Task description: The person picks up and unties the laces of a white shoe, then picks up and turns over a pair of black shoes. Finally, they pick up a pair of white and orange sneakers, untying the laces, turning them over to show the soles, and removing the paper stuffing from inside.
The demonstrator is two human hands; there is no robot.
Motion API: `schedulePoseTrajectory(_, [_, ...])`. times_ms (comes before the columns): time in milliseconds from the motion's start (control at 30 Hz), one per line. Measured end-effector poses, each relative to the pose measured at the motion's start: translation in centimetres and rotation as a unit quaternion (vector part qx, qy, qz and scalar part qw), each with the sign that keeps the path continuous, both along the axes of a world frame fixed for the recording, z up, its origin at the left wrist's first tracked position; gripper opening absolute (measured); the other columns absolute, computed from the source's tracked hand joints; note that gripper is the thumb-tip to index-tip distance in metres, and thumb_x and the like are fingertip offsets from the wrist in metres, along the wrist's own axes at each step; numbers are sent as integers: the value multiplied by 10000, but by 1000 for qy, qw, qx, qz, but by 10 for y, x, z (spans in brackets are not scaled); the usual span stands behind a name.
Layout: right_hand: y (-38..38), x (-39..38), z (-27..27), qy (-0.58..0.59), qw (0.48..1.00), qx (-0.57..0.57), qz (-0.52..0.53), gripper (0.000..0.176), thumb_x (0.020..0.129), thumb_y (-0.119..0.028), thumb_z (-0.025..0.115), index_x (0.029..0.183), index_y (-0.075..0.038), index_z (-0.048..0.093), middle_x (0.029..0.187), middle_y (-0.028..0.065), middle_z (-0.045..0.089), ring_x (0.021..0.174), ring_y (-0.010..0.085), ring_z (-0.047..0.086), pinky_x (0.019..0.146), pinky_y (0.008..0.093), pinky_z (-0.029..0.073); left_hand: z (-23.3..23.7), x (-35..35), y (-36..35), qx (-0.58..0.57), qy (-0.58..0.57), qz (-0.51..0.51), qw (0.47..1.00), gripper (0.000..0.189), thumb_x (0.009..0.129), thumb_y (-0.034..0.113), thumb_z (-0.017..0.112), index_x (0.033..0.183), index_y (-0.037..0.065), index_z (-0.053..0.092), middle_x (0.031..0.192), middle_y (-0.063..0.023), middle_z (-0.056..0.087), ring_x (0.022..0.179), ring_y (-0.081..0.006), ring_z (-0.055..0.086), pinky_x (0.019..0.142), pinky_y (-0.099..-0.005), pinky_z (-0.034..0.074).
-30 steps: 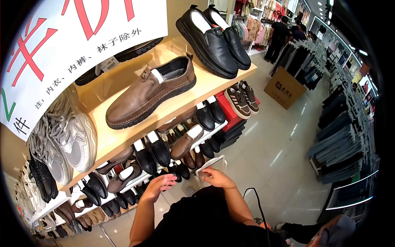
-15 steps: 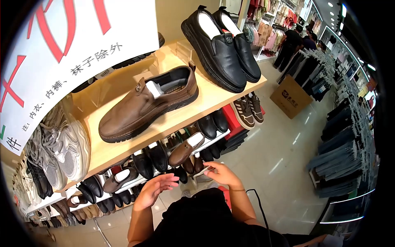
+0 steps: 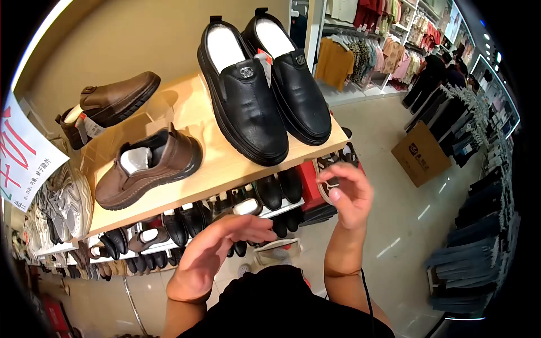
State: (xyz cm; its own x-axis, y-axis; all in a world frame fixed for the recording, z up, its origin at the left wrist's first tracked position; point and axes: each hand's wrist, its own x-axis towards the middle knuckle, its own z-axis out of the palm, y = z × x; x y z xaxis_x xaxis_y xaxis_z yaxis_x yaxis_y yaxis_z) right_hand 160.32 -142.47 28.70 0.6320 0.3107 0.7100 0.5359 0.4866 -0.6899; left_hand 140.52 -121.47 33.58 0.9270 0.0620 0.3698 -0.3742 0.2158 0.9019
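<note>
My left hand [image 3: 217,248] hovers in front of the shelf edge, fingers stretched out, nothing in it. To its right, my right hand [image 3: 348,194] is raised with its fingers apart and curved, also bare of any object. Nearest above them, a pair of black slip-on shoes [image 3: 248,112] with white stuffing stands at the right end of the wooden shelf [image 3: 191,186]. Left of that pair lies a brown slip-on shoe [image 3: 149,174]. Another brown shoe [image 3: 121,98] with a tag rests behind it on a stand. Neither hand touches a shoe.
Lower racks hold several rows of dark shoes [image 3: 189,219]. Grey sneakers [image 3: 70,203] and a printed sign [image 3: 28,158] are at the left. On the right stand a cardboard box [image 3: 421,155] on the floor and racks of jeans [image 3: 476,253]. People [image 3: 431,79] are in the back.
My view has turned and moved toward the black shoes, which look larger. Both hands have risen and spread farther apart. The sign has shifted left, uncovering the rear brown shoe.
</note>
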Motion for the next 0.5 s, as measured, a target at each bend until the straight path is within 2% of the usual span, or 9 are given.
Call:
schedulePoseTrajectory(33, [-2, 11, 5, -14, 1000, -6, -13, 400, 848, 31, 694, 1245, 50, 649, 1065, 161, 726, 1001, 241, 682, 941, 375, 533, 7, 6, -10, -32, -63, -37, 997, 1118, 890, 853, 442, 1518, -70, 399, 1365, -336, 582, 1109, -481, 663, 982, -552, 527])
schedulePoseTrajectory(67, [-1, 20, 8, -19, 999, -4, -25, 398, 848, 30, 696, 1243, 50, 651, 1068, 159, 726, 1001, 237, 680, 948, 369, 528, 19, 5, -22, -46, -107, -47, 992, 1041, 934, 816, 410, 1549, -23, 384, 1370, -310, 591, 1103, -476, 666, 971, -590, 531])
schedulePoseTrajectory(200, [1, 45, 2, 0, 1000, 14, -7, 396, 847, 45, 692, 1240, 64, 647, 1099, 164, 715, 1012, 232, 678, 962, 363, 521, 50, 14, -52, -113, -222, -85, 965, 1001, 946, 780, 424, 1558, -11, 368, 1419, -277, 547, 1165, -458, 619, 1006, -581, 493])
schedulePoseTrajectory(333, [9, 44, 0, 21, 999, 35, 30, 372, 845, 46, 665, 1215, 88, 649, 1048, 172, 697, 978, 245, 669, 912, 377, 543, 58, 13, -75, -157, -275, -62, 947, 963, 959, 743, 439, 1566, 1, 353, 1467, -245, 504, 1227, -440, 572, 1041, -571, 455])
schedulePoseTrajectory(467, [13, 49, -7, 28, 998, 45, 27, 427, 838, -90, 712, 1213, 103, 646, 1033, 213, 711, 914, 269, 685, 886, 385, 548, 62, 18, -88, -167, -308, -27, 936, 926, 971, 706, 454, 1575, 14, 338, 1516, -212, 461, 1289, -421, 525, 1076, -562, 418])
schedulePoseTrajectory(500, [13, 50, -5, 25, 998, 47, 33, 440, 833, -86, 715, 1220, 109, 641, 1035, 222, 712, 910, 279, 691, 879, 388, 548, 62, 21, -87, -164, -319, -24, 933, 917, 974, 697, 458, 1577, 17, 334, 1528, -204, 450, 1305, -417, 513, 1085, -559, 408])
